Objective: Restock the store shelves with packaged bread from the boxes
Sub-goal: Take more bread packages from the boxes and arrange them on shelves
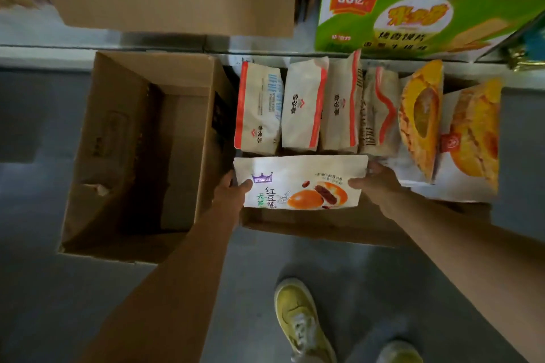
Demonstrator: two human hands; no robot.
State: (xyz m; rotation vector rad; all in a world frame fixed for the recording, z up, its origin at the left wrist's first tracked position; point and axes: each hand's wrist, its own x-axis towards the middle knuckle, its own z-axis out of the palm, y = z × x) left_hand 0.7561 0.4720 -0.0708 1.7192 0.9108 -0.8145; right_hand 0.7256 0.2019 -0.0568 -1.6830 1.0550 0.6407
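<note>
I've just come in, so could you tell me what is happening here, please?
A person holds a bread pack by its ends, left hand and right hand, over a box of upright packs. The open box beside it on the floor looks nearly empty.

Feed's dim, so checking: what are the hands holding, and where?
A bread bag, gripped at its two short ends: left hand on one end, right hand on the other.
</note>
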